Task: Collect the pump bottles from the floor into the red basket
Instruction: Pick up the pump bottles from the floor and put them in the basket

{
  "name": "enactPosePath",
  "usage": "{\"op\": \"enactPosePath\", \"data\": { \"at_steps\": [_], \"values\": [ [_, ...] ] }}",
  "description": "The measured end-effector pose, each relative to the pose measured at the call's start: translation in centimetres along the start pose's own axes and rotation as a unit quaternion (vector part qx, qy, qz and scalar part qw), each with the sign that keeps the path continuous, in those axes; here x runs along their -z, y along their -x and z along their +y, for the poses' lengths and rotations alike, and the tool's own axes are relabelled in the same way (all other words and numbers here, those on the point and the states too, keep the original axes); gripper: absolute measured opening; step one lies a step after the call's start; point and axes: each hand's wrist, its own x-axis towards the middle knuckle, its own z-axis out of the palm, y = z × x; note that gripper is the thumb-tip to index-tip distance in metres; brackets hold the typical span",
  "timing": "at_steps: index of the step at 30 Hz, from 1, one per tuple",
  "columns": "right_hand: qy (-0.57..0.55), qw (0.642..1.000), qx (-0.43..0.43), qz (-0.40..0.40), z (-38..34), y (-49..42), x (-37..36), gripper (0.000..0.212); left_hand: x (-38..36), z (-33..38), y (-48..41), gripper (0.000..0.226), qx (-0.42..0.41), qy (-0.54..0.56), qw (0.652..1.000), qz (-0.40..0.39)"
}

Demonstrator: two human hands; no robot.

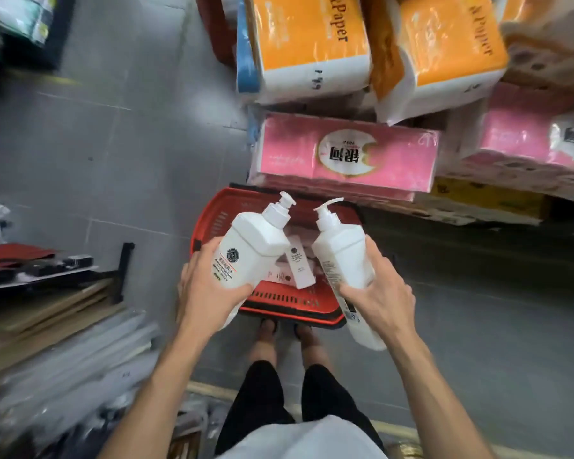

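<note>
The red basket stands on the grey floor just in front of my feet. Inside it lie white pump bottles, partly hidden by what I hold. My left hand grips a white pump bottle with a round dark logo, its nozzle pointing up and away over the basket. My right hand grips another white pump bottle, tilted, pump towards the basket's far rim. A further white bottle shows below my right hand; whether the hand holds it too I cannot tell.
Stacked tissue packs rise right behind the basket: a pink one and orange ones above. A low shelf with boards and plastic-wrapped goods fills the left. Grey floor tiles lie open to the far left.
</note>
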Motion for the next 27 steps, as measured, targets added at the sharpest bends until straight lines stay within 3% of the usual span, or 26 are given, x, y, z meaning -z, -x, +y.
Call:
{"op": "enactPosePath", "data": {
  "at_steps": [7,18,27],
  "values": [
    [-0.053,0.998,-0.029,0.002,2.3,-7.8,-7.7,0.090,-6.0,-4.9,-10.1,0.087,-0.010,-0.017,1.000,-0.006],
    [-0.044,0.996,-0.058,-0.043,5.3,-18.2,-19.9,0.078,-15.8,-14.4,-19.5,0.088,-0.007,-0.137,0.984,-0.117],
    [0.005,0.995,-0.091,-0.037,11.1,-24.8,-27.6,0.092,-24.1,-21.8,-24.8,0.089,-0.032,-0.193,0.971,-0.140]
  ]
}}
